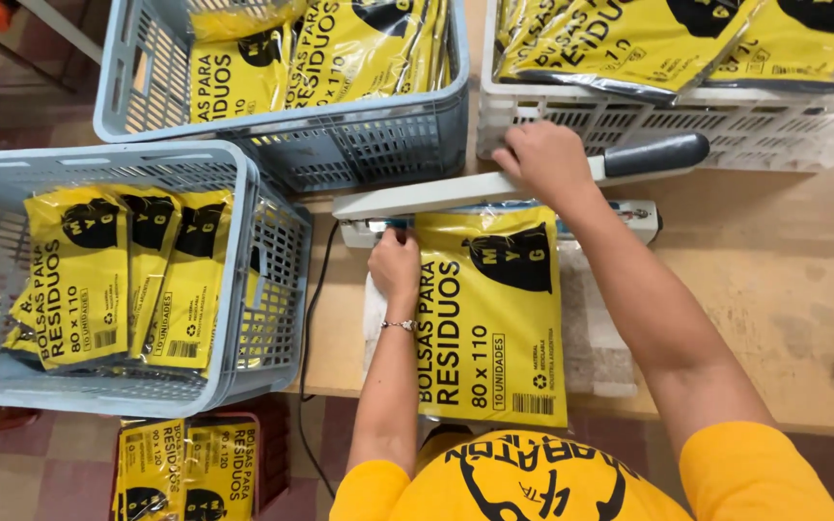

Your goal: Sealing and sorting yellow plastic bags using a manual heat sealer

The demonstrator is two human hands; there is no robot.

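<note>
A flat yellow plastic packet (pixel 490 318) with black print lies on the desk (pixel 784 289) in front of the person, its long axis running from 6 o'clock to 12 o'clock. Its top edge, at 12, is tucked under the raised arm of a white heat sealer (pixel 456 193), whose own long axis runs across, from 9 to 3 o'clock, ending in a dark rounded grip at the 3 end.

The left hand (pixel 395 262) sits at the packet's upper left corner, at about 10 o'clock from its middle, fingers curled together and pinching the packet's edge just below the sealer base. A thin bracelet rings that wrist. The right hand (pixel 544 159) lies at 12 o'clock from the packet, closed over the sealer's arm, palm down, just left of the dark grip.

The packet is glossy film, rectangular, smooth with slight wrinkles near the top. The desk is pale wood, scuffed and stained. A black cable (pixel 309 318) hangs from the sealer's left end down over the desk's edge.

At 9 o'clock a grey-blue lattice crate (pixel 263 260) holds more yellow packets standing in a row. Another like it (pixel 378 135) stands at 11 o'clock, and a white lattice crate (pixel 687 121) at 1 o'clock, both loaded with the same packets.
</note>
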